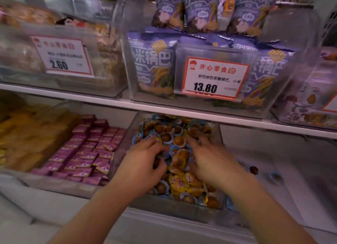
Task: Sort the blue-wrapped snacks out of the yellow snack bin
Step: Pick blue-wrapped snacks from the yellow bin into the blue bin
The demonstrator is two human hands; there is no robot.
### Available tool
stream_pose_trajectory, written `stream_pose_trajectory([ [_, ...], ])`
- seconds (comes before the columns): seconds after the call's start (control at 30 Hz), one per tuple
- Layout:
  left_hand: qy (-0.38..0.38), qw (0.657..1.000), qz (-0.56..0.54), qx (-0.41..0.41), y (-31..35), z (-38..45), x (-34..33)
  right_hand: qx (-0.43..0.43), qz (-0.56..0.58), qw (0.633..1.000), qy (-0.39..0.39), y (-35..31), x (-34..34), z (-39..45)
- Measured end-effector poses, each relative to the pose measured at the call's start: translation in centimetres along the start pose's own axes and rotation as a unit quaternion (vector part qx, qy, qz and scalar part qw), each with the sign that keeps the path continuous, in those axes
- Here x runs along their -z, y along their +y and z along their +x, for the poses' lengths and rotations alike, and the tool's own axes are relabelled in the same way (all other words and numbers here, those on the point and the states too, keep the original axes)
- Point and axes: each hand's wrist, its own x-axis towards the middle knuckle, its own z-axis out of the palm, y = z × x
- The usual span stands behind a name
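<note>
Shop shelves [127,105], white, two rows. Far left below: yellow packs [27,134]. Next: purple packs [87,148] in neat rows. Above: clear bin with price tag "2.60" [63,56]. Middle below: clear snack bin [175,205] full of round yellow and blue-wrapped snacks [175,150]. Left hand [144,163] down in the pile, fingers curled; hard to tell if holding any. Right hand [211,159] flat on the snacks, fingers spread. Above: purple bags [149,64], tag "13.80" [215,77]. Right: few loose snacks [254,169] on the bare shelf.
</note>
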Motion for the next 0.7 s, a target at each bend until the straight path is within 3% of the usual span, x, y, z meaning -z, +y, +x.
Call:
stream_pose_trajectory([
  [0.1, -0.033, 0.999, 0.032, -0.009, 0.5, 1.3, -0.7, -0.007, -0.010, 0.999, -0.044, 0.1, -0.1, 1.5],
  [0.27, -0.147, 0.981, 0.119, -0.042, 0.2, 2.3, -2.1, -0.010, -0.033, 0.999, -0.041, -0.3, -0.6, 1.5],
  [0.43, -0.144, 0.980, 0.134, -0.042, 0.3, 2.6, -2.1, 0.016, 0.046, 0.999, -0.019, 0.1, -0.2, 1.2],
  [0.5, -0.134, 0.981, 0.132, -0.036, 0.4, 2.8, -2.1, 0.008, 0.124, 0.992, -0.012, 0.3, 0.2, 1.1],
  [0.6, -0.120, 0.990, 0.072, -0.017, 0.4, 3.2, -1.8, -0.037, 0.272, 0.959, 0.065, 0.8, 0.6, 1.3],
  [0.7, -0.108, 0.993, 0.038, -0.005, 0.2, 3.2, -1.7, -0.023, 0.267, 0.961, 0.069, 1.1, 0.6, 1.0],
])
